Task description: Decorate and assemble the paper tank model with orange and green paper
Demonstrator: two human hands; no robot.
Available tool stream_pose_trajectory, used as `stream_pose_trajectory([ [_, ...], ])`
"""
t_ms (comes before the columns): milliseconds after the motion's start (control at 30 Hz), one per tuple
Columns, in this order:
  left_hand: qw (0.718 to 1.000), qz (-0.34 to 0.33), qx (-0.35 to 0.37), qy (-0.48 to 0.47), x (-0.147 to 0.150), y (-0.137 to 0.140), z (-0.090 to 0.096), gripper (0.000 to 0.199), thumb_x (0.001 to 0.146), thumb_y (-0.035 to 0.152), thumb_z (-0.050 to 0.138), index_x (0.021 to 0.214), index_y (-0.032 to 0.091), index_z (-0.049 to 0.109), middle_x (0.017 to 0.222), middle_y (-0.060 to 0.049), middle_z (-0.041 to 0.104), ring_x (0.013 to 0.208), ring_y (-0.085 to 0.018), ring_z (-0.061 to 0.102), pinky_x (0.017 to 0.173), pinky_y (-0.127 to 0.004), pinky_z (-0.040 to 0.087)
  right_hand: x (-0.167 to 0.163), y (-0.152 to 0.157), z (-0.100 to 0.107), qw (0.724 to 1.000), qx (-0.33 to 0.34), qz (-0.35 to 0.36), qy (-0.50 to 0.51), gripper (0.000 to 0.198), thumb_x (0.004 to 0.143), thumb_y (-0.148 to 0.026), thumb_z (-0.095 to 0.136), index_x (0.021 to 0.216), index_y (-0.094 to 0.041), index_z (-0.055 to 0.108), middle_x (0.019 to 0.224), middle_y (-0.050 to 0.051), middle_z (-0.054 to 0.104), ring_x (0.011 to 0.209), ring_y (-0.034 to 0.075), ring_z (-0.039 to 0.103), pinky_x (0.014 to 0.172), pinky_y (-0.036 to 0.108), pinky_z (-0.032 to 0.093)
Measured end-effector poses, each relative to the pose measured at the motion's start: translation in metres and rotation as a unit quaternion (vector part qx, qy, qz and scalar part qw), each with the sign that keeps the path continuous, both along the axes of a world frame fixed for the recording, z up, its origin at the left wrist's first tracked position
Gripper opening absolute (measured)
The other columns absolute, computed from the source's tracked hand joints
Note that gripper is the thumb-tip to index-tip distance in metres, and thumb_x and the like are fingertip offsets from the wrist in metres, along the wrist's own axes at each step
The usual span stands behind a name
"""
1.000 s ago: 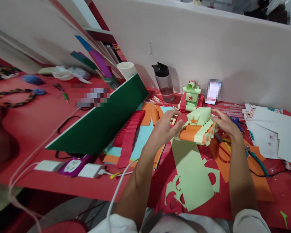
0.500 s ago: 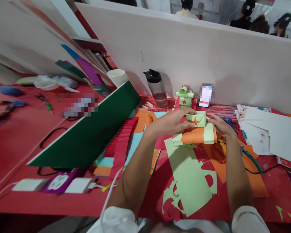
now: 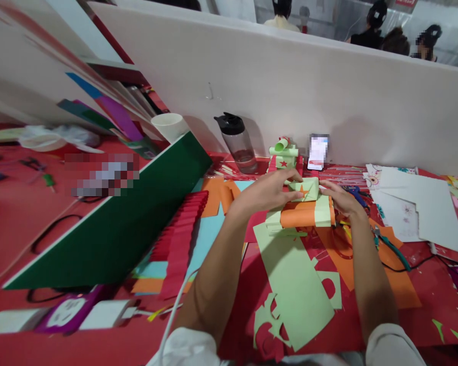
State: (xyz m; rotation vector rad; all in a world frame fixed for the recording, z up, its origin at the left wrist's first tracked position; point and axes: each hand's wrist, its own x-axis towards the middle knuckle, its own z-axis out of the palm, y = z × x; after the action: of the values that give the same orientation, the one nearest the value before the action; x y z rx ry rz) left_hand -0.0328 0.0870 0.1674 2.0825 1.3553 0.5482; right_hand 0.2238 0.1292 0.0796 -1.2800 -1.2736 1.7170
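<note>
A light green paper box (image 3: 310, 189) with an orange star on its front sits on top of a longer orange and green paper body (image 3: 297, 215). My left hand (image 3: 270, 193) grips the box from the left, its thumb on the front near the star and its fingers along the top. At the box's right side, my right hand (image 3: 341, 197) has its fingertips against it. Behind stands a red and green paper model (image 3: 284, 156) with a star and rolled tubes. Below the body lies a cut sheet of light green paper (image 3: 295, 279).
A dark green board (image 3: 114, 223) leans on the left beside pleated red paper (image 3: 181, 239). A water bottle (image 3: 236, 145) and a phone (image 3: 318, 151) stand by the white partition (image 3: 267, 86). Teal-handled pliers (image 3: 393, 249) and orange paper (image 3: 400, 284) lie at right.
The view has turned slightly, so most of the scene sits further left. Both hands stay at the paper box, with little visible movement of it.
</note>
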Motion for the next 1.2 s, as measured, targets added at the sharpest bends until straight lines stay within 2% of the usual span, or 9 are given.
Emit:
stream_pose_trajectory([
  [167, 0.998, 0.009, -0.045, -0.051, 0.000, 0.004, -0.003, 0.033, 0.093, 0.053, 0.065, 0.105, 0.023, 0.068, 0.108, -0.006, 0.075, 0.099, -0.026, 0.070, 0.080, -0.035, 0.055, -0.001, -0.001, -0.001, 1.000, 0.012, 0.010, -0.021, 0.043, 0.082, -0.040, 0.074, 0.123, -0.030, 0.069, 0.093, -0.001, 0.076, 0.070, 0.018, 0.067, 0.062, 0.028, 0.052],
  [333, 0.995, -0.012, -0.046, -0.082, -0.007, 0.008, -0.012, 0.044, 0.099, 0.061, 0.051, 0.107, 0.023, 0.071, 0.110, -0.006, 0.075, 0.100, -0.025, 0.070, 0.083, -0.035, 0.055, -0.001, 0.000, -0.006, 1.000, -0.003, -0.004, 0.003, 0.044, 0.078, -0.036, 0.078, 0.120, -0.028, 0.071, 0.112, 0.002, 0.077, 0.086, 0.021, 0.072, 0.073, 0.030, 0.056],
  [467, 0.998, -0.017, -0.036, -0.056, -0.006, 0.009, -0.012, 0.043, 0.091, 0.059, 0.065, 0.117, 0.024, 0.070, 0.125, -0.006, 0.074, 0.113, -0.027, 0.069, 0.095, -0.037, 0.053, -0.003, 0.001, -0.007, 1.000, -0.006, -0.012, 0.001, 0.046, 0.075, -0.035, 0.080, 0.120, -0.028, 0.073, 0.116, 0.002, 0.078, 0.098, 0.024, 0.073, 0.081, 0.031, 0.057],
  [533, 0.998, -0.011, -0.028, -0.054, -0.004, 0.008, -0.010, 0.041, 0.090, 0.057, 0.067, 0.114, 0.024, 0.071, 0.121, -0.005, 0.075, 0.111, -0.027, 0.070, 0.093, -0.036, 0.054, -0.004, 0.000, -0.006, 1.000, -0.006, -0.014, -0.001, 0.046, 0.075, -0.035, 0.080, 0.120, -0.029, 0.074, 0.114, 0.001, 0.078, 0.101, 0.024, 0.073, 0.083, 0.032, 0.057],
  [700, 0.997, 0.001, -0.021, -0.079, 0.001, 0.005, -0.008, 0.037, 0.098, 0.055, 0.053, 0.098, 0.022, 0.072, 0.102, -0.004, 0.078, 0.093, -0.024, 0.072, 0.081, -0.033, 0.055, -0.005, -0.001, -0.003, 1.000, 0.001, -0.013, 0.013, 0.043, 0.073, -0.035, 0.082, 0.115, -0.028, 0.075, 0.106, 0.001, 0.079, 0.092, 0.022, 0.073, 0.076, 0.028, 0.056],
  [800, 0.997, -0.024, -0.002, -0.071, -0.003, 0.008, -0.012, 0.038, 0.100, 0.054, 0.050, 0.109, 0.024, 0.073, 0.114, -0.005, 0.077, 0.103, -0.025, 0.071, 0.090, -0.036, 0.054, -0.004, -0.002, -0.002, 1.000, -0.014, -0.018, 0.012, 0.045, 0.073, -0.035, 0.082, 0.117, -0.028, 0.074, 0.095, 0.000, 0.079, 0.079, 0.019, 0.071, 0.068, 0.027, 0.055],
  [933, 0.997, -0.060, -0.001, -0.045, -0.008, 0.011, -0.017, 0.047, 0.091, 0.055, 0.066, 0.128, 0.026, 0.068, 0.137, -0.007, 0.070, 0.125, -0.029, 0.065, 0.104, -0.040, 0.051, -0.005, -0.002, -0.002, 0.999, -0.024, -0.018, 0.019, 0.048, 0.071, -0.035, 0.083, 0.117, -0.027, 0.072, 0.094, -0.001, 0.080, 0.080, 0.019, 0.072, 0.070, 0.027, 0.055],
  [1067, 0.998, -0.039, -0.007, -0.042, -0.004, 0.010, -0.017, 0.045, 0.089, 0.054, 0.068, 0.123, 0.025, 0.069, 0.129, -0.008, 0.072, 0.118, -0.029, 0.067, 0.097, -0.040, 0.053, -0.007, 0.000, -0.005, 1.000, -0.002, -0.007, 0.022, 0.045, 0.074, -0.037, 0.081, 0.117, -0.028, 0.072, 0.101, -0.001, 0.080, 0.087, 0.021, 0.074, 0.073, 0.028, 0.056],
  [1200, 1.000, -0.011, 0.009, -0.022, 0.001, 0.008, -0.015, 0.039, 0.091, 0.055, 0.065, 0.113, 0.023, 0.069, 0.122, -0.009, 0.072, 0.106, -0.028, 0.067, 0.088, -0.040, 0.053, -0.006, 0.003, -0.011, 0.999, 0.030, 0.018, -0.010, 0.040, 0.080, -0.039, 0.077, 0.119, -0.031, 0.072, 0.093, -0.002, 0.078, 0.077, 0.020, 0.071, 0.072, 0.032, 0.057],
])
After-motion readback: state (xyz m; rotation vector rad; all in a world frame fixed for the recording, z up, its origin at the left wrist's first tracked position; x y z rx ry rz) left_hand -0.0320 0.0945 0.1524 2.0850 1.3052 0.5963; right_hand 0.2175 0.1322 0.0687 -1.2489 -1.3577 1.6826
